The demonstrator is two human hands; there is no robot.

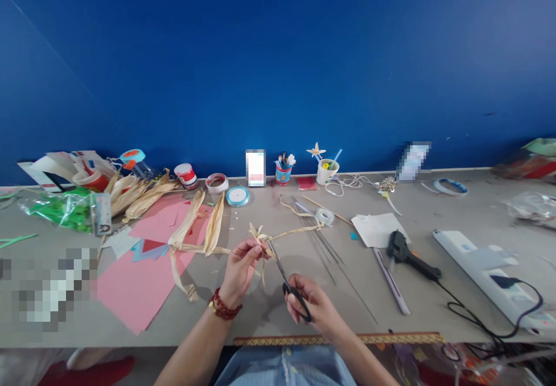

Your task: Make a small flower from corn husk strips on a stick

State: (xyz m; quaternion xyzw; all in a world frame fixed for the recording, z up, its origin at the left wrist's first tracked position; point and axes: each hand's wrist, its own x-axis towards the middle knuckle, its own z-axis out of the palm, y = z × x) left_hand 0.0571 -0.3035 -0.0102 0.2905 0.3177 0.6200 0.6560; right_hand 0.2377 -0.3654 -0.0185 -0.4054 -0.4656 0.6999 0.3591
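The left hand (pixel 244 265), a red beaded bracelet at its wrist, pinches a pale, star-shaped husk flower (pixel 258 234) at the near middle of the grey table (pixel 208 316). The right hand (pixel 306 302) is closed round the black-handled metal scissors (pixel 283 275) — their tips just beside the flower's base. Pink paper sheets (pixel 134 290) lie left; a black glue gun (pixel 410 258) lies right.

Legible text, brands or numbers: none. Labels present, wording unreadable: white cylindrical tub with red band (pixel 186 176), print too small; upright phone with white screen (pixel 256 168), content blurred; blue-and-red patterned pen cup (pixel 283 174), markings indistinct; slim pale-blue printed packet (pixel 103 213), lettering unclear.
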